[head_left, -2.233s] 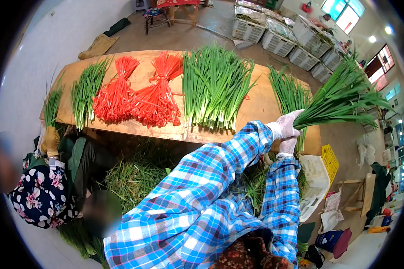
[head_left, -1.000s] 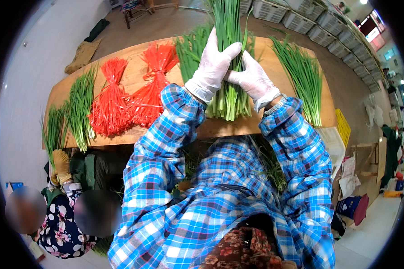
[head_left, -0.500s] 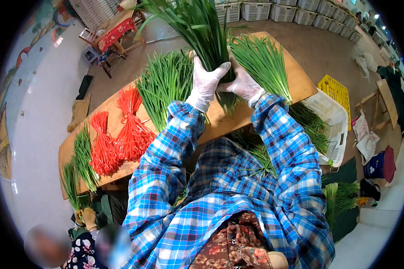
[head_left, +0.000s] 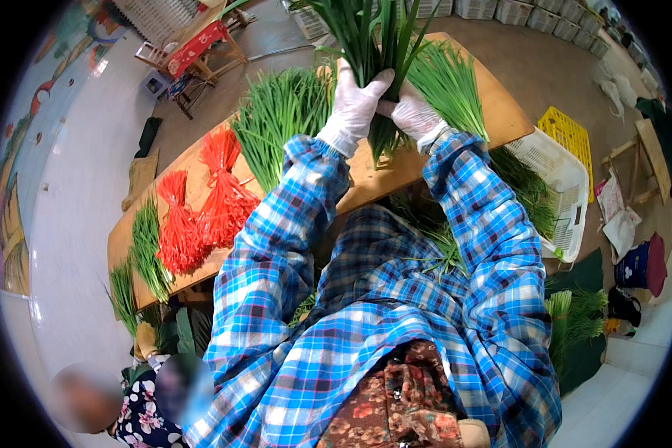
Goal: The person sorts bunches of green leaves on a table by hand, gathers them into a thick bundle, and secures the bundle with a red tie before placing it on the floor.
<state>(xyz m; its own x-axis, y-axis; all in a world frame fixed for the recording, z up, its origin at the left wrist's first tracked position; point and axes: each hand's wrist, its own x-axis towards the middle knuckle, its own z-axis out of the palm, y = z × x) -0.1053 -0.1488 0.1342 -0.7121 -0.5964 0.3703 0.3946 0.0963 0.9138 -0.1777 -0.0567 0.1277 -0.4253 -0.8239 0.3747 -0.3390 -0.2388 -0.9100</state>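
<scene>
My left hand [head_left: 355, 104], in a thin white glove, wraps round a thick bunch of long green garlic chives [head_left: 375, 45]. My right hand [head_left: 417, 113], gloved the same way, closes on the bunch from the other side. The chives stand roughly upright above the wooden table [head_left: 362, 175], leaf ends fanning out away from me and butt ends below my hands. One pile of chives [head_left: 282, 119] lies on the table to the left of my hands, another pile [head_left: 448, 89] to the right.
Red ties in two bundles [head_left: 224, 205] lie on the table's left part, with smaller chive bunches [head_left: 149, 254] beyond. At lower left a co-worker's gloved hand [head_left: 146, 340] holds chives. A white basket [head_left: 571, 209] and a yellow crate [head_left: 565, 138] stand at right.
The bunch has swung from leaning left to more upright, its leaves spreading to the right too. Both hands keep their hold. The whole view has shifted slightly.
</scene>
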